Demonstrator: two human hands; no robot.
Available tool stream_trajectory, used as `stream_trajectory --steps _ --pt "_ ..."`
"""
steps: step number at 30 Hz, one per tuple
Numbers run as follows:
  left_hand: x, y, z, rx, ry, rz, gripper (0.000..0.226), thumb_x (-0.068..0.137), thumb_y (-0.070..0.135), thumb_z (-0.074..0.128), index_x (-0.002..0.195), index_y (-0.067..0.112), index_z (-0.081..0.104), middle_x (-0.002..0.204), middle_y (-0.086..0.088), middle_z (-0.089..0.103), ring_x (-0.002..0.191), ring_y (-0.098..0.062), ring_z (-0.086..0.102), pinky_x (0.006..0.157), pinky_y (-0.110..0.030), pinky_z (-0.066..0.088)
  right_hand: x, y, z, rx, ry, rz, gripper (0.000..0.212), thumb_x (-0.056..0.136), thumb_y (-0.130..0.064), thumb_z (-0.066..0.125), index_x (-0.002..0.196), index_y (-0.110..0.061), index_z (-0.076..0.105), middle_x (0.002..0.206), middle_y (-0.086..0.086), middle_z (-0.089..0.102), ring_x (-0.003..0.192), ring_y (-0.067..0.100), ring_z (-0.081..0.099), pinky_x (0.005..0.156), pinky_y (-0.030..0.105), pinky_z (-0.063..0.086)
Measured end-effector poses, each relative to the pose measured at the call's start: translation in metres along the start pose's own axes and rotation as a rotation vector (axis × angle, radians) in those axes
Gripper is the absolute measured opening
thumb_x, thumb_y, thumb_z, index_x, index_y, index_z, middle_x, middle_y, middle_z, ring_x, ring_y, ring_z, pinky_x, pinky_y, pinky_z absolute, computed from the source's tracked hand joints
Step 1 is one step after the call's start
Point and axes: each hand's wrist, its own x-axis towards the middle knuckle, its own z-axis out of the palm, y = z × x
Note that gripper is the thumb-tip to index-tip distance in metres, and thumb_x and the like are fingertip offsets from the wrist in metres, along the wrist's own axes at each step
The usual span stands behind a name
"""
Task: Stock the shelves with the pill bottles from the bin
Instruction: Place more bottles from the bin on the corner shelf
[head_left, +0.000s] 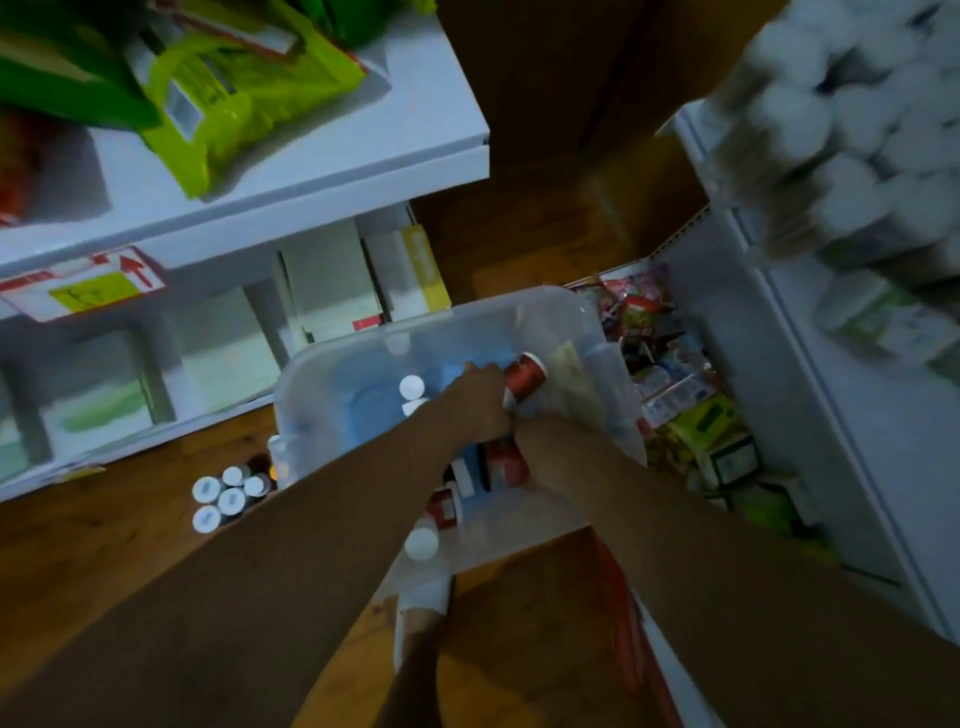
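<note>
Noted: a cluster of white-capped bottles (223, 496) stands on the floor just left of the translucent plastic bin (332, 374), and coloured packets (670, 374) are heaped beyond its right wall. Inside the bin, my left hand (480, 397) curls round a tilted, red-labelled, white-capped pill bottle (525, 382). My right hand (553, 452) is just beside it, fingers hidden, grip not determinable. More red-labelled bottles (498, 467) lie beneath both hands. Wooden floor (104, 545); white shelving (311, 171) at left; dim light

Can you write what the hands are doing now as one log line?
stage: picking from bin | left hand: grips red pill bottle | right hand: in bin, grip unclear
</note>
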Motion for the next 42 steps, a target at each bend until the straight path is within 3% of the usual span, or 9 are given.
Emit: stream_trajectory --steps 4,9,14,19,25,28,32,37,42 --pt "-0.047 0.014 -0.038 -0.085 -0.011 0.029 0.034 0.1 0.029 0.064 0.124 0.006 0.061 0.124 -0.017 0.06 0.123 -0.035 0.049 0.096 -0.034 0.038 -0.033 -0.006 -0.018 0.217 0.03 -0.093 0.035 0.081 -0.042 0.075 0.112 -0.031 0.065 0.096 -0.008 0.066 0.088 0.014 0.065 0.088 0.041 0.06" --pt "-0.149 0.039 -0.098 -0.357 0.191 0.19 0.015 0.099 0.029 0.066 0.108 0.018 0.068 0.098 -0.003 0.072 0.092 -0.019 0.068 0.073 -0.031 0.053 -0.159 -0.01 -0.093 0.472 0.263 -0.151 0.06 0.07 -0.045 0.09 0.122 -0.034 0.061 0.112 -0.014 0.049 0.097 0.006 0.057 0.083 0.025 0.051" --pt "-0.256 0.116 -0.158 -0.566 0.435 0.394 0.046 0.093 0.033 0.079 0.135 0.03 0.061 0.121 0.017 0.064 0.105 0.004 0.064 0.082 -0.014 0.051 -0.316 -0.003 -0.144 0.898 0.621 -0.152 0.083 0.063 -0.038 0.1 0.128 -0.05 0.049 0.121 -0.029 0.056 0.11 -0.003 0.063 0.083 0.021 0.058" --pt "-0.354 0.227 -0.2 -0.733 0.54 0.642 0.06 0.083 0.041 0.087 0.137 0.035 0.061 0.13 0.012 0.068 0.12 -0.01 0.066 0.097 -0.035 0.055 -0.464 0.009 -0.166 1.159 1.029 -0.142 0.086 0.06 -0.03 0.101 0.127 -0.045 0.051 0.122 -0.023 0.061 0.107 -0.006 0.064 0.083 0.018 0.058" --pt "-0.457 0.353 -0.166 -1.166 0.328 0.823 0.046 0.091 0.028 0.074 0.134 0.013 0.067 0.129 -0.018 0.071 0.123 -0.042 0.066 0.104 -0.056 0.054 -0.606 0.039 -0.145 1.557 1.416 -0.25 0.073 0.065 -0.019 0.098 0.125 -0.036 0.061 0.119 -0.011 0.073 0.107 0.009 0.072 0.087 0.035 0.061" --pt "-0.499 0.396 -0.126 -1.213 0.218 0.849 0.054 0.089 0.031 0.08 0.132 0.001 0.065 0.124 -0.024 0.07 0.11 -0.041 0.069 0.102 -0.059 0.051 -0.656 0.057 -0.123 1.742 1.534 -0.334 0.059 0.074 -0.008 0.092 0.123 -0.026 0.066 0.115 -0.005 0.077 0.104 0.014 0.074 0.086 0.037 0.059" --pt "-0.538 0.435 -0.076 -1.167 0.166 0.882 0.054 0.092 0.027 0.066 0.134 -0.006 0.059 0.117 -0.03 0.068 0.094 -0.028 0.074 0.077 -0.037 0.062 -0.712 0.081 -0.082 1.714 1.555 -0.357 0.04 0.084 -0.009 0.084 0.12 -0.022 0.07 0.114 -0.002 0.078 0.106 0.018 0.075 0.09 0.041 0.061" --pt "-0.561 0.46 -0.029 -0.967 0.204 0.904 0.038 0.091 0.032 0.067 0.126 0.017 0.069 0.117 -0.005 0.077 0.114 -0.028 0.072 0.101 -0.052 0.057 -0.743 0.106 -0.035 1.611 1.561 -0.259 0.042 0.088 -0.02 0.083 0.125 -0.033 0.067 0.114 -0.009 0.076 0.107 0.01 0.073 0.093 0.042 0.061" --pt "-0.565 0.484 0.007 -0.745 0.259 0.992 0.034 0.098 0.036 0.072 0.13 0.028 0.067 0.124 0.004 0.074 0.116 -0.018 0.07 0.097 -0.041 0.059 -0.757 0.125 -0.012 1.499 1.63 -0.161 0.046 0.09 -0.026 0.081 0.128 -0.041 0.061 0.118 -0.017 0.072 0.112 0.002 0.068 0.098 0.04 0.06"
